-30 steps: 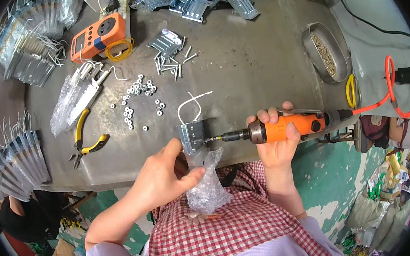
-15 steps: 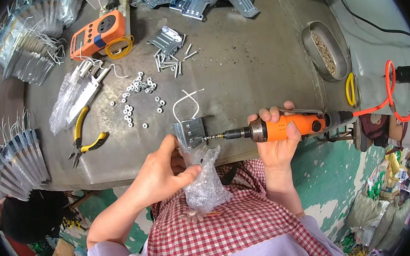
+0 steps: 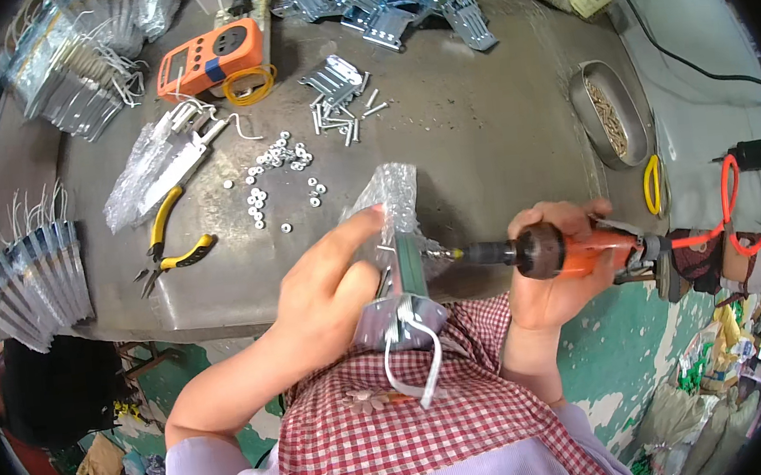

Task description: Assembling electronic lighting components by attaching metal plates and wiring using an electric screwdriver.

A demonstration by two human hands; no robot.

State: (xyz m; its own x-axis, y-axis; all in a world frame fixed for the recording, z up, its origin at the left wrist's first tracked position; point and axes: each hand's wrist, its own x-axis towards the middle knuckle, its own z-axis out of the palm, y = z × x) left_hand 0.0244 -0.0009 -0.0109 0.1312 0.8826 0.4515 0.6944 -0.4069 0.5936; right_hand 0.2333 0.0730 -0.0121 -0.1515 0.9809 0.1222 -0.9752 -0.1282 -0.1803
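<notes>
My left hand (image 3: pixel 325 284) pinches a flat metal-cased part (image 3: pixel 411 267) with two white wires (image 3: pixel 435 374) looping from its near end over my checked apron. Bubble wrap (image 3: pixel 396 188) covers its far end, and my index finger presses on that wrap. In my right hand (image 3: pixel 542 295) is an orange power screwdriver (image 3: pixel 588 250), blurred by motion and held level, its bit pointing left. The bit's tip (image 3: pixel 437 253) is right at the part's right side; whether it touches I cannot tell. A red coiled hose (image 3: pixel 735 203) runs to the screwdriver's rear.
On the metal table (image 3: pixel 482 154) lie loose white-and-metal nuts (image 3: pixel 276 156), screws (image 3: pixel 342 122), yellow-handled pliers (image 3: pixel 166 244) and a bubble-wrapped part (image 3: pixel 149 168). Farther back are an orange meter (image 3: pixel 208 62) and bent metal brackets (image 3: pixel 387 22). A metal dish (image 3: pixel 631 126) of small pieces stands right.
The metal-cased part has been turned end for end: its wires now point toward me and the bubble wrap away. The screwdriver has shifted right. My view has moved slightly too.
</notes>
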